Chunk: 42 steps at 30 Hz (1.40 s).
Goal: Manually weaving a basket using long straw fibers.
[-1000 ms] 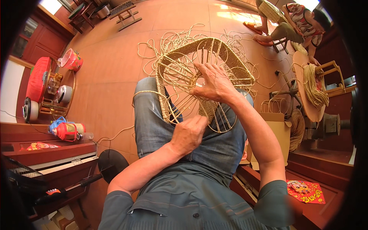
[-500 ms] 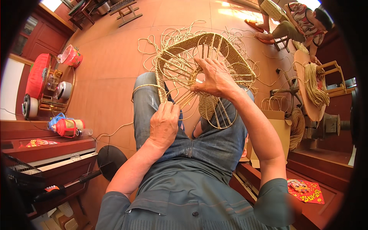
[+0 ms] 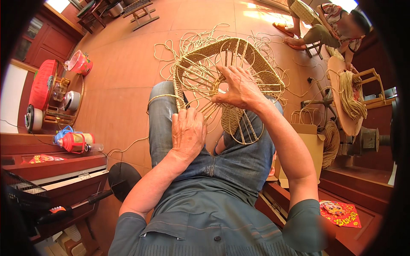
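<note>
A straw-coloured woven basket frame (image 3: 267,70) with many bare spokes rests across my knees, a loose mass of cord around its far side. My right hand (image 3: 239,89) is spread over the spokes' central ring (image 3: 219,79), thumb and fingers curled onto it. My left hand (image 3: 188,130) is closed at the frame's near-left edge, fingertips on the strands there; exactly what they pinch is hidden. A small woven oval piece (image 3: 230,119) hangs between my thighs under the spokes.
A co-worker (image 3: 322,27) sits at upper right beside a wooden board (image 3: 335,106) bearing coiled cord (image 3: 352,100). A cardboard box (image 3: 303,138) stands at my right. Left are a red cushion (image 3: 40,85), a bucket (image 3: 79,64), flasks (image 3: 74,143) and a black round object (image 3: 121,181).
My left hand has moved leftward and up from the near middle to the frame's near-left edge, with little movement since half a second ago. My right hand stays on the central ring.
</note>
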### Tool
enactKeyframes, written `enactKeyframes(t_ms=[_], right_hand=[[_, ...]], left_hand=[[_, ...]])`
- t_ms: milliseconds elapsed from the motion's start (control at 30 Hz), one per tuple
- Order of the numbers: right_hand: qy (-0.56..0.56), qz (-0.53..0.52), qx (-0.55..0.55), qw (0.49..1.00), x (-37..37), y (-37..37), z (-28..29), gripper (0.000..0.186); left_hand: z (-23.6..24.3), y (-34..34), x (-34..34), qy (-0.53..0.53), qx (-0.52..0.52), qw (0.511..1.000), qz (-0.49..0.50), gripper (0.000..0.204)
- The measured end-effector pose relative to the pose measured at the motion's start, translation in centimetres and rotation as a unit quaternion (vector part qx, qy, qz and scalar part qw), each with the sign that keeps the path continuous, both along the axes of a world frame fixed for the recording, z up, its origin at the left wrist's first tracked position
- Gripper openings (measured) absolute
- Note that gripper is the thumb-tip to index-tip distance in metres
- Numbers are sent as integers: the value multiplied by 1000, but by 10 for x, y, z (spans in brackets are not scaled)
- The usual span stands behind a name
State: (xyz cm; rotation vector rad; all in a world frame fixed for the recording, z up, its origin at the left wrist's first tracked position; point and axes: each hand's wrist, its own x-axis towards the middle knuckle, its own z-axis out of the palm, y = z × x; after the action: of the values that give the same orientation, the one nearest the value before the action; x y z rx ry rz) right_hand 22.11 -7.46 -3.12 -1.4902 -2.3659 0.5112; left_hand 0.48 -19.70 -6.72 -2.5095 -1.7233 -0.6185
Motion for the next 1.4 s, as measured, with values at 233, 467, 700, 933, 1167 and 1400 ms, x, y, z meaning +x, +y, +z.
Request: enactKeyframes(t_ms=[233, 467, 700, 933, 1167, 1400], right_hand=[[-1, 2, 3, 1000, 1, 0, 0, 106], [43, 43, -5, 998, 13, 14, -10, 84], [79, 72, 49, 993, 21, 10, -6, 62], [-78, 142, 246, 956, 18, 18, -4, 72], [-100, 138, 252, 953, 4, 41, -13, 44], [-89, 119, 393, 907, 2, 41, -33, 25]], left_hand=[[5, -3, -3, 88, 50, 993, -53, 10], [14, 8, 32, 12, 107, 988, -114, 10], [-13, -32, 147, -238, -202, 927, -207, 12], [-12, -50, 147, -236, -293, 893, -248, 15], [-14, -45, 179, -353, -378, 844, -144, 12], [-26, -50, 171, -295, -279, 878, -253, 9]])
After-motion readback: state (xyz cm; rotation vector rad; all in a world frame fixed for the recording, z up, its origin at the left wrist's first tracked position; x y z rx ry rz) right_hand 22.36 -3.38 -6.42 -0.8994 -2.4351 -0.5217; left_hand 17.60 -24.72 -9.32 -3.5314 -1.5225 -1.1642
